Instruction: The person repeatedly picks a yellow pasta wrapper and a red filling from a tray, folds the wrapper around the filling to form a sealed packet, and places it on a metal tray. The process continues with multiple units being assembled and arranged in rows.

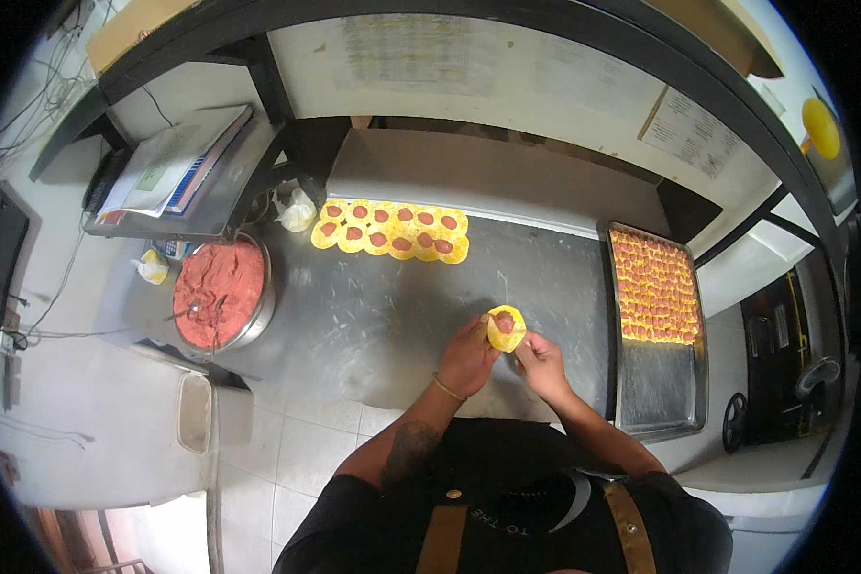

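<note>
Over the near middle of the table, my left hand holds a round yellow dough wrapper with its fingers closed about the left side. A small ball of pink meat filling sits in the wrapper, which lies unfolded. My right hand has its thumb and fingers pinched at the wrapper's lower right edge. Farther off to the left, two rows of yellow dough rounds lie on the table, each with a lump of pink filling. A metal bowl at the left holds a large mass of pink ground meat with a utensil in it.
At right stands a metal tray, its far part covered with rows of filled dough pieces. The dark work table lies under a shelf frame. Papers and notebooks rest on a side shelf. A bin stands at lower left.
</note>
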A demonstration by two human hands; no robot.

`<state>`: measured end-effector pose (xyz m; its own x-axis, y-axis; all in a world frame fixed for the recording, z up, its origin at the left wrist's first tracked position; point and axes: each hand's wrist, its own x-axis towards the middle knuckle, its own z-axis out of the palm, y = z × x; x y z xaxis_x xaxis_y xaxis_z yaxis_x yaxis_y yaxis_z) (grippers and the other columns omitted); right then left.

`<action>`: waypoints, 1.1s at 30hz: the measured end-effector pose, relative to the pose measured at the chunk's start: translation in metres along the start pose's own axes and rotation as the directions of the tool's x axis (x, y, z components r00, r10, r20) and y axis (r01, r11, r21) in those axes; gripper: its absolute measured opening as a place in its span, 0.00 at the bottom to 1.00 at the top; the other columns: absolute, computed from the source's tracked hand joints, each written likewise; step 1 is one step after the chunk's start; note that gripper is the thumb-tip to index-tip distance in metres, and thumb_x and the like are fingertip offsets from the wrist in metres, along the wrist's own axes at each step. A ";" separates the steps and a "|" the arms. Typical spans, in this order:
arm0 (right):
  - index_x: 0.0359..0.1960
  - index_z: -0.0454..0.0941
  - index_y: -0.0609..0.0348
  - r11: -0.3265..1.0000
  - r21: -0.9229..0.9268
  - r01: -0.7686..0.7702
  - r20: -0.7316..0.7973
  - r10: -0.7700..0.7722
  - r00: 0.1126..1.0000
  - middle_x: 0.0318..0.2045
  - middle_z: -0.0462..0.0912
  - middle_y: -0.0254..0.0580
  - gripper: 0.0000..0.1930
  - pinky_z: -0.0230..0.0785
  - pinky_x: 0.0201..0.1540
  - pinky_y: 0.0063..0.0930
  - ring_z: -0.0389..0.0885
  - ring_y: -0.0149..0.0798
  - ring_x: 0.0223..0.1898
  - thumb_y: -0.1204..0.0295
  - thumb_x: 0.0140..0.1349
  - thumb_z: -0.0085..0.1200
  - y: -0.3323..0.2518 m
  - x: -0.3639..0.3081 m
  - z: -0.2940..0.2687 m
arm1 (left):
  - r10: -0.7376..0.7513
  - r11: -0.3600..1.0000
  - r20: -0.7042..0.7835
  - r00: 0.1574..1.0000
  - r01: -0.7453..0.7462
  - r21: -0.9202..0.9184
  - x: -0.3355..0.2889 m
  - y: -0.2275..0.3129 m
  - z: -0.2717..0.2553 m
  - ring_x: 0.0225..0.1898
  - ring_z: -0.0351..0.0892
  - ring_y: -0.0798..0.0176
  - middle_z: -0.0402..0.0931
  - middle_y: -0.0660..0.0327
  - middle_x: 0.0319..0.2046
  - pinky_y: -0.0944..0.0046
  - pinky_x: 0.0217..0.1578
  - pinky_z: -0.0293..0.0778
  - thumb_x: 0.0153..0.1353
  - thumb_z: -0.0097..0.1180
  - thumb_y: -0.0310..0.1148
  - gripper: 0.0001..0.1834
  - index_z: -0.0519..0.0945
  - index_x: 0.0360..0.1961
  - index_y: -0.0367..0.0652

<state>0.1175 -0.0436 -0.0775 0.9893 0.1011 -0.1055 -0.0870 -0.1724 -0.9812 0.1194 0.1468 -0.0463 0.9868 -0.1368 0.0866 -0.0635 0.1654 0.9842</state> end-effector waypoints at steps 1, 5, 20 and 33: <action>0.59 0.82 0.60 0.997 0.078 0.020 0.021 -0.022 1.000 0.28 0.77 0.22 0.14 0.63 0.30 0.19 0.70 0.19 0.27 0.70 0.76 0.54 -0.008 0.003 0.002 | -0.143 0.883 0.013 0.990 0.133 -0.450 0.004 -0.005 0.009 0.55 0.81 0.53 0.80 0.53 0.53 0.59 0.58 0.75 0.73 0.54 0.31 0.16 0.76 0.58 0.37; 0.63 0.79 0.59 0.945 0.278 0.172 -0.020 -0.173 0.985 0.32 0.77 0.23 0.16 0.62 0.31 0.18 0.69 0.19 0.29 0.70 0.78 0.50 -0.043 0.003 -0.005 | 0.081 0.957 -0.039 0.996 -0.066 0.283 0.007 0.006 0.039 0.54 0.79 0.63 0.79 0.58 0.50 0.59 0.58 0.74 0.80 0.43 0.32 0.14 0.76 0.56 0.37; 0.56 0.83 0.62 0.875 0.075 0.479 -0.252 -0.448 0.858 0.39 0.82 0.40 0.14 0.73 0.42 0.26 0.81 0.32 0.38 0.73 0.72 0.57 -0.016 -0.040 -0.122 | -0.170 0.849 -0.179 0.969 0.052 -0.526 -0.009 0.037 0.190 0.50 0.80 0.65 0.81 0.58 0.49 0.63 0.54 0.78 0.79 0.49 0.30 0.12 0.75 0.58 0.39; 0.59 0.76 0.66 0.759 0.526 0.384 -0.223 -0.312 0.923 0.48 0.84 0.42 0.16 0.75 0.51 0.26 0.82 0.28 0.48 0.76 0.72 0.54 -0.072 -0.056 -0.124 | 0.186 0.954 -0.315 0.931 -0.248 -0.169 -0.017 0.060 0.188 0.43 0.84 0.65 0.86 0.57 0.44 0.64 0.46 0.82 0.71 0.62 0.26 0.07 0.86 0.46 0.35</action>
<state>0.0830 -0.1588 0.0190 0.9669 -0.0717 0.2451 0.2519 0.4235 -0.8702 0.0709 -0.0243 0.0403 0.9536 0.2110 0.2150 -0.2799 0.3569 0.8912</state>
